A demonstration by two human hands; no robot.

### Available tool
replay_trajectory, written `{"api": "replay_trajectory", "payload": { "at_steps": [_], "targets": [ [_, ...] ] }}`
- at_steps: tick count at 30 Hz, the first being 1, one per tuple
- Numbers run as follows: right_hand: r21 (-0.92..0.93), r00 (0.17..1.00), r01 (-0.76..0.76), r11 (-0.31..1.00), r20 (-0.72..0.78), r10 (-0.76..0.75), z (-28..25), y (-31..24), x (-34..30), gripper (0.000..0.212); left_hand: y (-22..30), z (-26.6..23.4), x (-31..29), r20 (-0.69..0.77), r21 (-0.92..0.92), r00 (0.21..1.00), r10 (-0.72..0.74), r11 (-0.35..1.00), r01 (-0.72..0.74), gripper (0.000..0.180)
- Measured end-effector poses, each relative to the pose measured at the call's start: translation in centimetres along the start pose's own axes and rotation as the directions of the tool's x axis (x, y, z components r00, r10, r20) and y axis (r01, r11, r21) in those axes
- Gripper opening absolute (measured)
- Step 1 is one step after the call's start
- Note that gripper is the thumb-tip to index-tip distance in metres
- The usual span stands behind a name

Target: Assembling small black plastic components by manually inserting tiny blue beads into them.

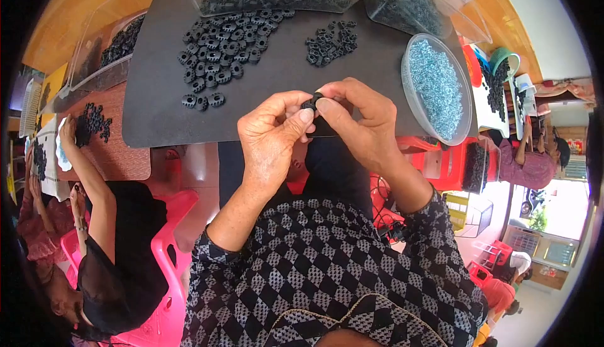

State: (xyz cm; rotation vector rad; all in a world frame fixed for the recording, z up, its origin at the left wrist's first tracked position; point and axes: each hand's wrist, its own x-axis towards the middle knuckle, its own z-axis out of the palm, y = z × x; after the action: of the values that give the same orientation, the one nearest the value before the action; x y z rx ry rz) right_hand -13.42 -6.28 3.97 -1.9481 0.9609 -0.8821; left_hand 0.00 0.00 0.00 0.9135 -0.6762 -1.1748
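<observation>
Just past the table's near edge, my left hand (270, 136) and my right hand (363, 123) meet, fingertips pinched together on a small black plastic part (311, 103). Fingers cover most of it, so its exact shape is hidden. Ahead and to the left lies a spread of black oval slotted plastic pieces (221, 51), with several at its near end close to my left hand. Beyond my right hand is a smaller heap of little black plastic parts (331, 44). A round clear tub (406, 76) of tiny light-blue pieces (438, 92) stands right of my right hand.
Clear bins of black parts stand at the far edge (270, 12), far right (409, 7) and left (104, 64) of the dark table (157, 108). At left, a co-worker's hand (67, 132) reaches over a reddish table beside a pink chair (170, 252). Other people sit at right.
</observation>
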Motion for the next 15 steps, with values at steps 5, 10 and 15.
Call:
{"api": "replay_trajectory", "payload": {
  "at_steps": [5,10,15],
  "targets": [
    [-0.138,0.962,0.262,0.955,-0.035,-0.269,-0.26,0.09,0.45,0.007,0.39,0.31,-0.12,-0.006,0.041,1.0,0.005,0.999,-0.005,0.016],
    [-0.126,0.977,0.209,0.97,-0.005,-0.211,-0.34,-0.39,0.47,0.008,0.24,0.16,-0.38,0.005,0.025,1.0,0.002,1.0,-0.002,0.017],
    [-0.143,0.969,0.247,0.958,0.031,-0.245,-0.62,-0.37,0.45,0.008,0.22,0.28,-0.48,0.013,0.031,1.0,0.021,0.999,-0.022,0.016]
  ]
}}
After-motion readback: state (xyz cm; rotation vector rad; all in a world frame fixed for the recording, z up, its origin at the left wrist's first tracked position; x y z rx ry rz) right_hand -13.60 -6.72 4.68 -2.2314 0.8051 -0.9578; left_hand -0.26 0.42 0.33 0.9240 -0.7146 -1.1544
